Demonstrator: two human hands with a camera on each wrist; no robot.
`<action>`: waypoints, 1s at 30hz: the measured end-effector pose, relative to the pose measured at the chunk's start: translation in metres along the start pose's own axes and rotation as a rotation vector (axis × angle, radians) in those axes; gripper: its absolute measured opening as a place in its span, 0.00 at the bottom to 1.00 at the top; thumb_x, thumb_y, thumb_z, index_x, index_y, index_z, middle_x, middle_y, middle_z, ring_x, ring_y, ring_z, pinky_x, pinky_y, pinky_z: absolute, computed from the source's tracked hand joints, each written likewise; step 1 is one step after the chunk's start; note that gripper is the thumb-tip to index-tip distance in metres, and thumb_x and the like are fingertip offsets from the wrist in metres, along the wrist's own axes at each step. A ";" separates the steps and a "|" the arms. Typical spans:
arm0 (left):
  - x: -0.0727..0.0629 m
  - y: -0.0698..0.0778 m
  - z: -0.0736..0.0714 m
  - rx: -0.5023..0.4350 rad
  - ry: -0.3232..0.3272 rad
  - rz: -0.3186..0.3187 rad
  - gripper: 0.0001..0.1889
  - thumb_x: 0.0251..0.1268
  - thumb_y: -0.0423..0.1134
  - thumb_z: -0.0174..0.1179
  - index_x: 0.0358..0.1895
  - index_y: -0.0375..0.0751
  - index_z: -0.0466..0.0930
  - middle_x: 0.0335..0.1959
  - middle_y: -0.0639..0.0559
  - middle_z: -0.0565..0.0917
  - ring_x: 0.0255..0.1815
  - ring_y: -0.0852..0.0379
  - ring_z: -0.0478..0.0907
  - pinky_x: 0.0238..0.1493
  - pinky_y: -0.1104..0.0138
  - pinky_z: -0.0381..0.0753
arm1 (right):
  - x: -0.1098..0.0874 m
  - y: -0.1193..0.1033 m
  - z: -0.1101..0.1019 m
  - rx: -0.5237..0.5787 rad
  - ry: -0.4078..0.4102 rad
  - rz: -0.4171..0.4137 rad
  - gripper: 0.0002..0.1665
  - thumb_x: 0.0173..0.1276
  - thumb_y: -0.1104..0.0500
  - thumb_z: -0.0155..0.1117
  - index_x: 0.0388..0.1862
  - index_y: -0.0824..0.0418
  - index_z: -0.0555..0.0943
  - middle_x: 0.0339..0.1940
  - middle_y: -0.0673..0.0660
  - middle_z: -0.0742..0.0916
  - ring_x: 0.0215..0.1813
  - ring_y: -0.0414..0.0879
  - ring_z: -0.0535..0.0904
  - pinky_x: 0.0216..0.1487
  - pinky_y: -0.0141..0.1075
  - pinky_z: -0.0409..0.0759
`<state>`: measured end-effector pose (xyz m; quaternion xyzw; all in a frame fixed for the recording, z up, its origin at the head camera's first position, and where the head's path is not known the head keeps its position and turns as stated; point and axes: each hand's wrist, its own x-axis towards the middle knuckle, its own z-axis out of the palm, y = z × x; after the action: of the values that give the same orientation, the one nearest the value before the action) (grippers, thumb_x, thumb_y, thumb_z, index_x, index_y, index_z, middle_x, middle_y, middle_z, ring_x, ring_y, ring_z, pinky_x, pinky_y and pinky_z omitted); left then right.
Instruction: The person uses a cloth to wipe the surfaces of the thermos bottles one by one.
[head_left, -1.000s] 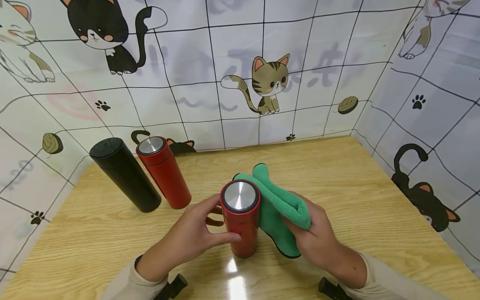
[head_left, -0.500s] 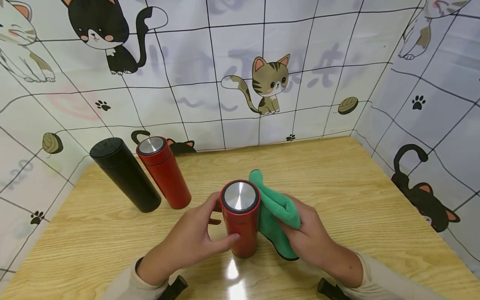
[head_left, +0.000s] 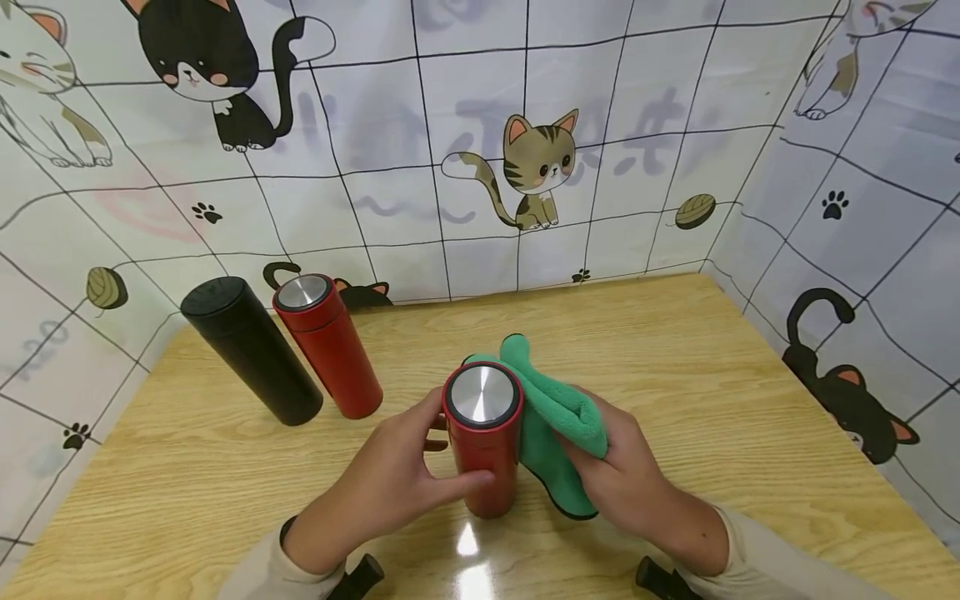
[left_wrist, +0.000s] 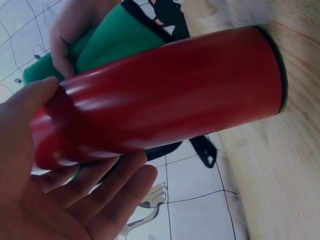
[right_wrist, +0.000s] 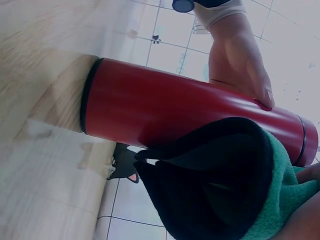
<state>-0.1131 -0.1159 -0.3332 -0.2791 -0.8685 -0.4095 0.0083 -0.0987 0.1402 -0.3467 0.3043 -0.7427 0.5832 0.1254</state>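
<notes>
A red vacuum flask [head_left: 487, 467] with a shiny silver lid top stands upright on the table before me. My left hand [head_left: 397, 471] grips its upper part from the left, thumb in front and fingers behind, as the left wrist view shows too. From the right, my right hand [head_left: 626, 467] holds a folded green cloth [head_left: 558, 408] with dark edging against the flask's side. In the right wrist view the cloth's dark underside [right_wrist: 210, 185] overlaps the red body [right_wrist: 150, 105]. Part of the cloth passes behind the flask's lid.
At the back left of the wooden table [head_left: 637, 342] stand a black flask [head_left: 251, 350] and a second red flask [head_left: 330, 346], close side by side. A white sheet [head_left: 360, 150] printed with cats and grid lines hangs behind and along both sides.
The cloth in my right hand has shifted left, away from the flask's back edge and then back behind it. My left hand keeps its grip; the flask stays nearly in place.
</notes>
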 end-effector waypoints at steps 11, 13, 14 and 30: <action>0.000 -0.001 0.000 -0.095 -0.009 -0.013 0.41 0.52 0.49 0.77 0.68 0.53 0.63 0.56 0.60 0.83 0.53 0.60 0.83 0.46 0.72 0.85 | 0.001 -0.002 -0.002 0.018 -0.016 -0.002 0.31 0.73 0.77 0.49 0.73 0.63 0.69 0.67 0.53 0.80 0.66 0.39 0.78 0.63 0.32 0.79; -0.001 -0.001 0.000 -0.089 -0.012 -0.003 0.41 0.53 0.49 0.76 0.69 0.53 0.63 0.56 0.60 0.83 0.53 0.60 0.83 0.46 0.72 0.85 | 0.002 -0.002 -0.001 0.007 -0.020 0.000 0.31 0.73 0.77 0.49 0.73 0.63 0.69 0.67 0.53 0.80 0.66 0.38 0.78 0.63 0.32 0.79; -0.001 -0.001 0.000 -0.088 -0.014 0.002 0.41 0.54 0.49 0.76 0.69 0.54 0.63 0.56 0.61 0.83 0.54 0.61 0.83 0.46 0.72 0.85 | 0.001 -0.002 -0.001 0.001 -0.014 -0.005 0.31 0.73 0.77 0.49 0.73 0.63 0.69 0.66 0.53 0.81 0.66 0.38 0.78 0.63 0.31 0.79; 0.000 -0.002 -0.003 -0.103 -0.003 0.020 0.46 0.54 0.44 0.75 0.74 0.61 0.57 0.62 0.63 0.76 0.62 0.60 0.77 0.53 0.65 0.85 | 0.001 -0.001 0.002 -0.004 0.067 -0.092 0.31 0.69 0.80 0.51 0.70 0.67 0.72 0.64 0.50 0.82 0.65 0.38 0.78 0.64 0.29 0.78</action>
<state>-0.1149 -0.1189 -0.3332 -0.2885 -0.8434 -0.4533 -0.0032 -0.0984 0.1377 -0.3464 0.3182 -0.7243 0.5853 0.1776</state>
